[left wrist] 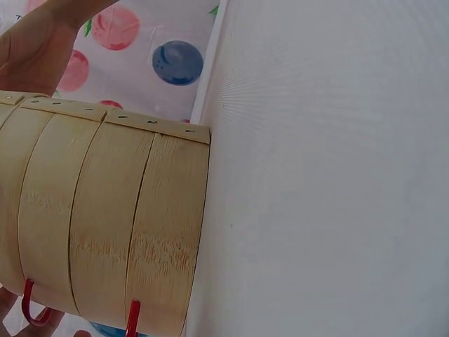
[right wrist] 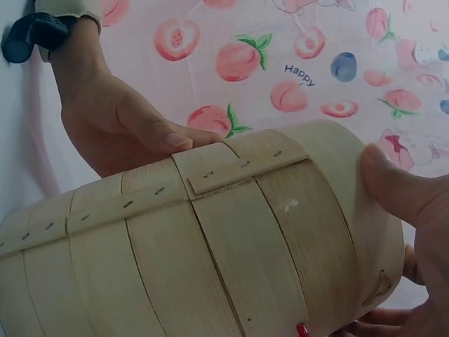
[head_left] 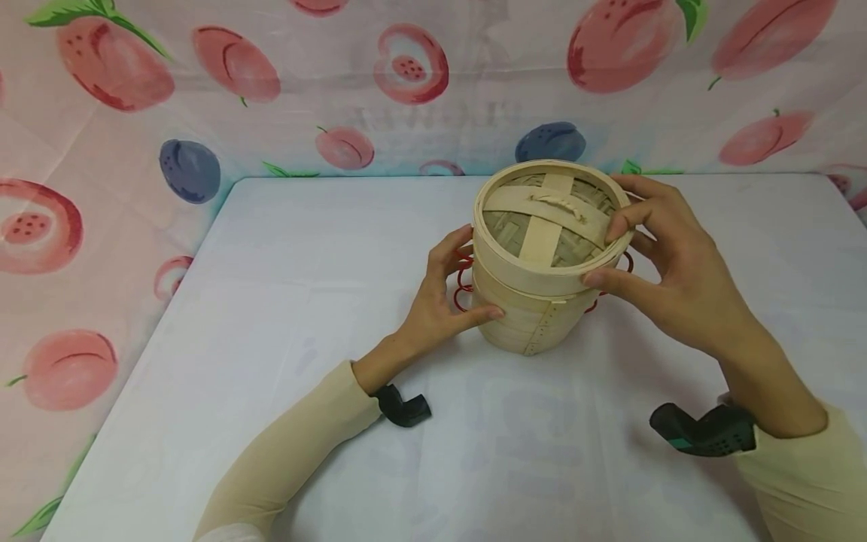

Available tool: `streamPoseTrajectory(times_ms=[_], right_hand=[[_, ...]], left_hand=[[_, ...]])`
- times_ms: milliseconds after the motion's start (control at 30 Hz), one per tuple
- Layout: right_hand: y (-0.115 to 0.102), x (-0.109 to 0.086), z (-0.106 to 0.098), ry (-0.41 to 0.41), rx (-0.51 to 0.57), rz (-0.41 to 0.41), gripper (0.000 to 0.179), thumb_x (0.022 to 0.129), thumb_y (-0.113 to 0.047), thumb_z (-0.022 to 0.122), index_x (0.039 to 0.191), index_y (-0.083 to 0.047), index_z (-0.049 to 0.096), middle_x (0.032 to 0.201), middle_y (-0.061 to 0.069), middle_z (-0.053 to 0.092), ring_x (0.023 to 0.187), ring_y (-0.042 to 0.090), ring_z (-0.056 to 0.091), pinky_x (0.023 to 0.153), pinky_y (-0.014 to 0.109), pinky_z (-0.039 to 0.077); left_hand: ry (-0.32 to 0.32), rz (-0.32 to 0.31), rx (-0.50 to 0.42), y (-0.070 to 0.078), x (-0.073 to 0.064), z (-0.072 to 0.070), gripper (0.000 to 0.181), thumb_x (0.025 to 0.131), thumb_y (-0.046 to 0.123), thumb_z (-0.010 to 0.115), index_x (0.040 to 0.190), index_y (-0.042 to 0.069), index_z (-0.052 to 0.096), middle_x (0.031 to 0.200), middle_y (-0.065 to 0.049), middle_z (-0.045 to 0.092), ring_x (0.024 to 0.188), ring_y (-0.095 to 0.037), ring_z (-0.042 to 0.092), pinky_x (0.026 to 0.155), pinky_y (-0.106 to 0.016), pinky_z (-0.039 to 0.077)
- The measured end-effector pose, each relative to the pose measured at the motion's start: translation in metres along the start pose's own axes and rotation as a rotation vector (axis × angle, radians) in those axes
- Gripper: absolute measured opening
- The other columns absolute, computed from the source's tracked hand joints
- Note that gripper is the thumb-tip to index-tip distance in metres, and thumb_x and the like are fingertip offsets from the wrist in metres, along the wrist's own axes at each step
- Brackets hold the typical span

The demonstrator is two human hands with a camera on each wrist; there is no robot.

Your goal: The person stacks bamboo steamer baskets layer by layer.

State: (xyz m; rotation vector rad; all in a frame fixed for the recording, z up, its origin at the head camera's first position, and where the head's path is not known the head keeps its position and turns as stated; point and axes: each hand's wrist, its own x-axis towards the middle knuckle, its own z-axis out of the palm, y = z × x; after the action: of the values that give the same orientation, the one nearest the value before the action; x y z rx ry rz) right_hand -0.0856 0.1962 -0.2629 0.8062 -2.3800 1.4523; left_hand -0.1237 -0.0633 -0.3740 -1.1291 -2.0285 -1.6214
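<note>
A round bamboo steamer stands toward the back of the white table, tilted slightly in the head view, its tiers stacked. On top sits its woven lid, with a cross of flat strips and a twisted handle. My left hand grips the lower tiers from the left, thumb across the front. From the right, my right hand holds the lid's rim, thumb at the front and a bent finger over the top. Red rings stick out at the sides. In the right wrist view, stitched seams run along the tiers.
The white tabletop spreads left and in front of the steamer. Behind it hangs a fruit-print cloth, which also covers the left side. Black wrist-worn devices sit at both sleeve cuffs.
</note>
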Motion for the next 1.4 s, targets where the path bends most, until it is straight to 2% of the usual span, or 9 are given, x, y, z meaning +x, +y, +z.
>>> streamPoseTrajectory(times_ms=[167, 333, 400, 533, 667, 800, 967, 1200, 1400], right_hand=[[0.005, 0.001, -0.004, -0.031, 0.041, -0.035, 0.043, 0.069, 0.015, 0.078, 0.100, 0.010, 0.048, 0.145, 0.013, 0.036, 0.133, 0.028, 0.033, 0.102, 0.025, 0.038], [0.010, 0.001, -0.005, -0.051, 0.198, -0.036, 0.043, 0.076, 0.009, 0.076, 0.105, 0.013, 0.046, 0.148, 0.016, 0.034, 0.135, 0.031, 0.031, 0.103, 0.024, 0.035], [0.013, 0.000, -0.005, -0.048, 0.245, -0.036, 0.045, 0.077, 0.004, 0.077, 0.107, 0.013, 0.045, 0.149, 0.017, 0.033, 0.136, 0.031, 0.030, 0.104, 0.024, 0.034], [0.018, 0.000, -0.004, -0.047, 0.286, -0.057, 0.053, 0.077, -0.007, 0.080, 0.110, 0.013, 0.044, 0.150, 0.019, 0.029, 0.138, 0.031, 0.028, 0.107, 0.025, 0.031], [0.022, 0.002, -0.003, -0.048, 0.325, -0.069, 0.061, 0.076, -0.016, 0.081, 0.111, 0.015, 0.041, 0.151, 0.019, 0.027, 0.139, 0.031, 0.027, 0.105, 0.024, 0.032], [0.024, 0.003, -0.002, -0.056, 0.382, -0.089, 0.058, 0.080, -0.018, 0.078, 0.109, 0.016, 0.041, 0.152, 0.021, 0.026, 0.139, 0.033, 0.025, 0.098, 0.024, 0.036], [0.026, 0.004, -0.004, -0.090, 0.418, -0.124, 0.047, 0.086, -0.011, 0.072, 0.110, 0.015, 0.041, 0.152, 0.021, 0.024, 0.141, 0.033, 0.020, 0.096, 0.025, 0.035], [0.025, 0.005, -0.007, -0.162, 0.478, -0.139, 0.036, 0.094, 0.001, 0.057, 0.124, 0.013, 0.041, 0.154, 0.020, 0.018, 0.144, 0.031, 0.005, 0.108, 0.026, 0.028], [0.024, 0.005, -0.007, -0.179, 0.460, -0.164, 0.035, 0.096, 0.000, 0.053, 0.126, 0.014, 0.042, 0.154, 0.021, 0.017, 0.144, 0.031, 0.002, 0.111, 0.028, 0.024]], left_hand=[[-0.004, -0.003, -0.002, 0.000, 0.000, 0.000, 0.088, 0.081, 0.056, 0.067, 0.148, 0.035, 0.013, 0.147, -0.015, 0.027, 0.119, -0.029, 0.045, 0.100, -0.043, 0.039], [-0.006, -0.001, -0.006, 0.002, 0.003, 0.000, 0.093, 0.081, 0.055, 0.068, 0.148, 0.022, 0.013, 0.147, -0.015, 0.030, 0.122, -0.028, 0.044, 0.100, -0.042, 0.038], [-0.009, -0.004, -0.004, 0.002, 0.003, -0.001, 0.095, 0.081, 0.055, 0.068, 0.148, 0.017, 0.012, 0.147, -0.014, 0.030, 0.123, -0.028, 0.043, 0.100, -0.042, 0.038], [-0.011, -0.013, -0.009, 0.004, 0.004, -0.002, 0.096, 0.081, 0.054, 0.068, 0.148, 0.015, 0.011, 0.148, -0.013, 0.027, 0.123, -0.028, 0.044, 0.101, -0.045, 0.037], [0.023, -0.013, -0.020, 0.007, 0.007, -0.005, 0.095, 0.081, 0.053, 0.069, 0.148, 0.014, 0.014, 0.150, -0.011, 0.024, 0.126, -0.028, 0.043, 0.097, -0.048, 0.039], [0.052, 0.007, 0.003, 0.014, 0.011, -0.009, 0.087, 0.084, 0.053, 0.066, 0.151, 0.021, 0.019, 0.154, -0.011, 0.020, 0.131, -0.028, 0.037, 0.098, -0.044, 0.039], [0.047, 0.027, 0.010, 0.022, 0.016, -0.011, 0.077, 0.088, 0.051, 0.063, 0.151, 0.033, 0.023, 0.154, -0.012, 0.025, 0.136, -0.028, 0.031, 0.103, -0.044, 0.033], [0.052, -0.007, 0.019, 0.028, 0.013, -0.008, 0.074, 0.088, 0.050, 0.063, 0.149, 0.030, 0.027, 0.152, -0.010, 0.031, 0.137, -0.027, 0.031, 0.105, -0.044, 0.033], [0.075, -0.017, 0.021, 0.030, 0.013, -0.007, 0.067, 0.088, 0.049, 0.064, 0.145, 0.031, 0.034, 0.150, -0.011, 0.034, 0.138, -0.027, 0.030, 0.103, -0.044, 0.034]])
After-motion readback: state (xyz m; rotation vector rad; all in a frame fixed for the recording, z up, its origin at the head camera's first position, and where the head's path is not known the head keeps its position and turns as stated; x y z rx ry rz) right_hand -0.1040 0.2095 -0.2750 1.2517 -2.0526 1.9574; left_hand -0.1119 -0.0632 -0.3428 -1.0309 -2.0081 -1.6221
